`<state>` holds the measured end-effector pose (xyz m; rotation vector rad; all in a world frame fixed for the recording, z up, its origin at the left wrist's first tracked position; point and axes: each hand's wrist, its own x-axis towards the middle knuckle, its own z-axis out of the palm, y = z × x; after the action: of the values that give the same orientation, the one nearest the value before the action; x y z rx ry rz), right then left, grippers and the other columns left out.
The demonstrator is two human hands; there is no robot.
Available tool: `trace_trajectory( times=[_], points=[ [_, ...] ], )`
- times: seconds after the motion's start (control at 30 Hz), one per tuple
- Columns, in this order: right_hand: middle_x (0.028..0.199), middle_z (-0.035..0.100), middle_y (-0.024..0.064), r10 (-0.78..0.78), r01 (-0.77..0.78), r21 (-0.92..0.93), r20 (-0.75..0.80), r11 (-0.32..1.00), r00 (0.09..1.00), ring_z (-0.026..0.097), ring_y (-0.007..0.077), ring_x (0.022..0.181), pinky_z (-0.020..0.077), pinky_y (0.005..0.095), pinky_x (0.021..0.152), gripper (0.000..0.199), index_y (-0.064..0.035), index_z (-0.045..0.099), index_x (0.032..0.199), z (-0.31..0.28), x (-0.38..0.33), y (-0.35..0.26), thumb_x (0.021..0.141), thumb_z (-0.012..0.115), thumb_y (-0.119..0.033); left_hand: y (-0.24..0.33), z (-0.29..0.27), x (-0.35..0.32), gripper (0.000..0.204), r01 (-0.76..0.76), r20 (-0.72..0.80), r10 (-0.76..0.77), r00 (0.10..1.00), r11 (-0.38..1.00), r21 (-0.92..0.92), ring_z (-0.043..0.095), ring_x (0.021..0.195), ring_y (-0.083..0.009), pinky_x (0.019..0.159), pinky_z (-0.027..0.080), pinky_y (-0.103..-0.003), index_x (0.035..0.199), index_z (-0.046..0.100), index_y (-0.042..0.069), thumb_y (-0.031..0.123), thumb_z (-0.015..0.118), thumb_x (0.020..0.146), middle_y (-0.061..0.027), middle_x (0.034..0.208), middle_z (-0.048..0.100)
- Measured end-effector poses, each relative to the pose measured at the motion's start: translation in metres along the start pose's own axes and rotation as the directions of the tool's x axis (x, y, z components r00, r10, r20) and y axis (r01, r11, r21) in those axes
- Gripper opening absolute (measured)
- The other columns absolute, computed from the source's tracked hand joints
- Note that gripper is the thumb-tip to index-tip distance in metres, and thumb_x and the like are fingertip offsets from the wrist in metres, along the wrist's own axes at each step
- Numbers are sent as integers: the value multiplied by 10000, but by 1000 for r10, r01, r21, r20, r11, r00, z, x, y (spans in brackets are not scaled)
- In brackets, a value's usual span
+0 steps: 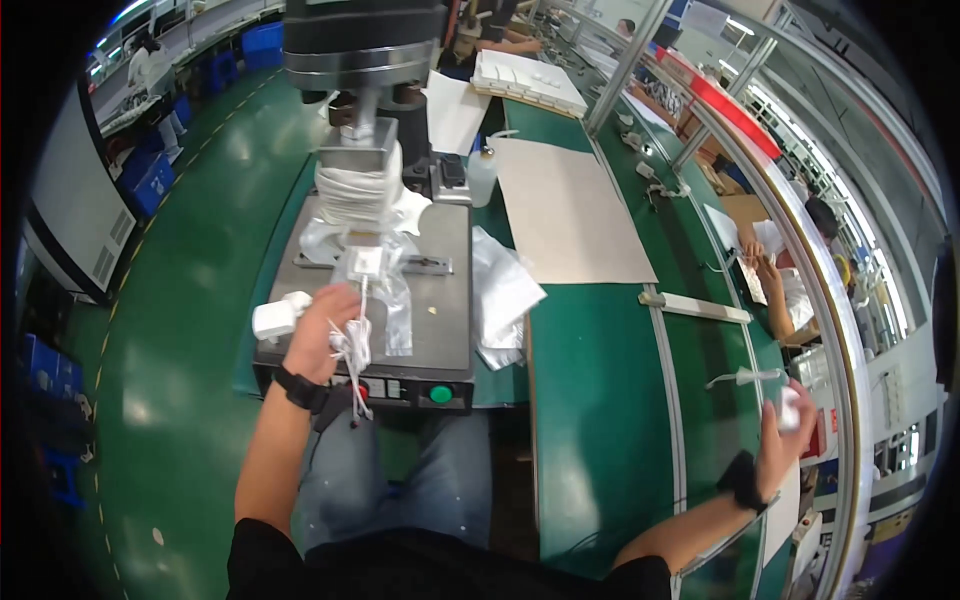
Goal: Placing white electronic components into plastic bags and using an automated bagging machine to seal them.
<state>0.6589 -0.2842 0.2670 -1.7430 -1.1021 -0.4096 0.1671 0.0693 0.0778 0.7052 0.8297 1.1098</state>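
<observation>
A machine with a dark press head (362,45) stands in front of me, and a white-wrapped block (358,190) hangs under the head. Below it, a small white square piece (366,262) sits on the machine's bed. A bundled white cable (352,345) trails from there over the front edge. My left hand (325,330) reaches in beside this cable, its fingers blurred and partly hidden. A white power adapter (275,318) lies to that hand's left. Far to the right, my right hand (785,440) grips a white adapter (789,408) over the green belt, near a tied white cable (745,378).
The machine's front carries a green button (441,394). Silvery bags (503,290) and a clear bottle (482,175) stand at its right, beside a beige sheet (570,210). A metal frame post (830,270) rises at the right. A co-worker's hands (762,265) are beyond the belt.
</observation>
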Motion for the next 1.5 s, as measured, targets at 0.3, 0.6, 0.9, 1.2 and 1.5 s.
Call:
trace_trajectory(
  times=[0.3,0.6,0.9,1.2,1.5],
  points=[
    [1135,654,221,-621,69,775,445,628,644,654,280,902,527,390,791,643,-30,594,1132,119,-42,-110,590,929,-120,6,-14,6,373,357,278,-277,920,885,-298,638,675,-266,738,549,-368,1170,610,-49,266,509,997,-100,818,646],
    [1061,689,102,-177,-686,428,896,588,408,659,176,931,532,311,815,460,45,610,1203,383,-93,-190,894,773,-254,-10,-69,-123,338,81,351,220,910,736,-672,617,589,-224,625,513,-368,1154,583,5,302,484,1029,-77,773,593],
    [947,691,73,-262,-32,323,817,946,513,622,140,807,488,293,726,352,27,653,1161,514,-78,-206,928,743,-221,-46,-138,-187,371,92,269,40,962,883,-461,605,579,-203,603,514,-322,1110,584,-5,343,474,1043,-105,776,597],
    [953,705,69,-427,109,458,678,882,599,635,156,821,511,325,718,256,14,690,1079,532,-73,-203,860,757,-101,-57,-172,-188,367,66,136,-20,990,937,-343,604,602,-191,605,507,-309,1109,572,5,349,465,1041,-103,764,591],
    [818,705,84,-284,102,289,708,952,647,633,200,716,518,344,696,264,20,705,1027,518,-81,-208,862,786,-169,-53,-165,-180,331,28,22,-24,999,979,-203,557,559,-190,581,470,-316,1076,536,15,335,457,1047,-109,752,568]
  ],
)
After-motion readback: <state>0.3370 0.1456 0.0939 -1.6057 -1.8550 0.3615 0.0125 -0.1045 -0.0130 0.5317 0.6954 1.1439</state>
